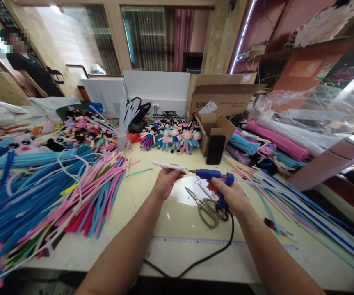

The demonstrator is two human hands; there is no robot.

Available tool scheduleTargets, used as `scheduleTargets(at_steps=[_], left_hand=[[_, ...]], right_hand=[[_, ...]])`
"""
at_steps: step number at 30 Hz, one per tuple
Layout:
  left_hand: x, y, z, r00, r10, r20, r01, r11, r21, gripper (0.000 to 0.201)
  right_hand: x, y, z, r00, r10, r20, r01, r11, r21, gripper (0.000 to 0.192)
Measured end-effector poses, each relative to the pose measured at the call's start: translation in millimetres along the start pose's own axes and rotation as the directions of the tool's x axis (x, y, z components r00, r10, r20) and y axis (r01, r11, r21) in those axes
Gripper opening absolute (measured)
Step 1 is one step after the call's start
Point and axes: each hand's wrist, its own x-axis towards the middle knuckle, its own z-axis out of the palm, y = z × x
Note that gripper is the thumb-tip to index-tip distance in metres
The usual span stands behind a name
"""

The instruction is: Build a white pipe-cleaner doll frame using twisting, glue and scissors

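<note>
Head view: right hand [232,197] grips a blue glue gun [214,175], fingers wrapped shut around its handle. Left hand [165,181] pinches a white pipe cleaner [170,166] at the gun's nozzle, above scissors [206,207] on the worktop [177,221].

— Can any writing be read on the large brown cardboard box [222,98] at the back of the table?
— A dark printed line is seen along its front wall, but it is too blurred for the letters to be made out. A white paper label [208,107] is stuck to its flap; nothing on it can be read either.
— And the long pale ruler strip [201,241] laid along the near edge of the cream table [170,221]?
— Fine graduation marks are seen, yet no numbers can be told.
— The orange and green stickers [312,69] on the reddish wall panel?
— Unreadable. Dark letters at the top left corner are cut off.
</note>
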Motion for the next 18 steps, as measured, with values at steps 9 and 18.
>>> scheduleTargets(at_steps=[9, 18], left_hand=[[-1.4, -0.7, 3.2, 1.0, -0.02, -0.01, 0.02, 1.0, -0.023, 0.024], [-1.3, -1.0, 2.4, 0.998, -0.062, -0.017, 0.061, 0.996, -0.058, 0.024]], right_hand=[[0.7, 0.1, 4.4, 1.0, 0.005, 0.005, -0.005, 1.0, -0.023, 0.034], [1.6, 7.1, 4.1, 1.0, 0.027, -0.014, -0.027, 1.0, 0.003, 0.034]])
